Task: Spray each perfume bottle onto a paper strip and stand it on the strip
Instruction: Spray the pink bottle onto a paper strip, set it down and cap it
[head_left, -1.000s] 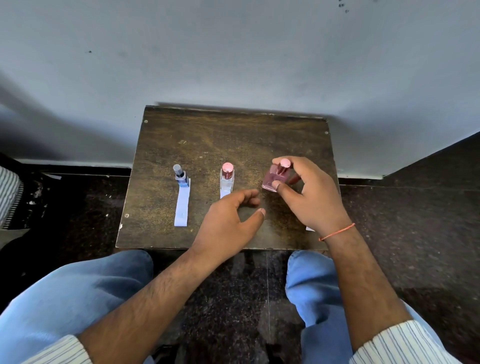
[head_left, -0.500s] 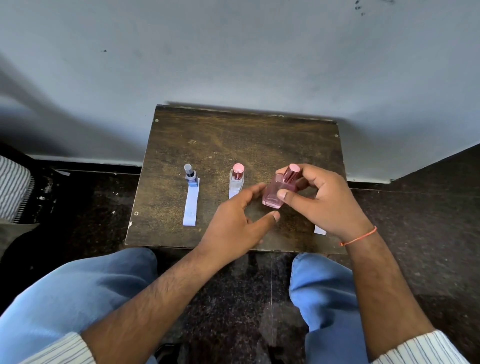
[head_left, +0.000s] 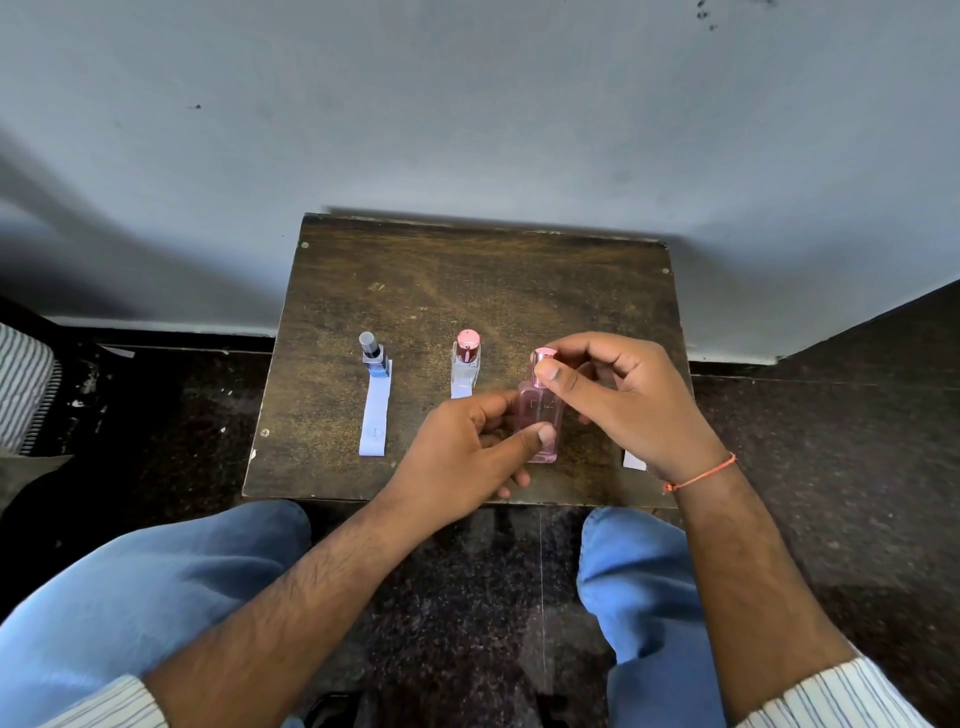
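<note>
A pink perfume bottle (head_left: 540, 415) is held upright above the small wooden table (head_left: 467, 275). My left hand (head_left: 467, 452) grips its glass body from the left, thumb across the front. My right hand (head_left: 623, 395) pinches its pink cap (head_left: 543, 358) between thumb and fingers. A blue bottle with a grey cap (head_left: 375, 358) stands on the far end of a white paper strip (head_left: 375, 415). A clear bottle with a pink cap (head_left: 466, 361) stands on a second strip (head_left: 460, 389), mostly hidden by my left hand. A third strip (head_left: 635, 461) peeks out under my right wrist.
The table stands against a grey wall (head_left: 467, 104). Its far half is bare wood. My knees in blue jeans (head_left: 156, 582) sit below the near edge over a dark speckled floor (head_left: 831, 441). A striped cloth (head_left: 21, 384) lies at the left edge.
The pink bottle went from tilted in my right hand alone to upright. My left hand closed round its body, and my right hand shifted up to its cap.
</note>
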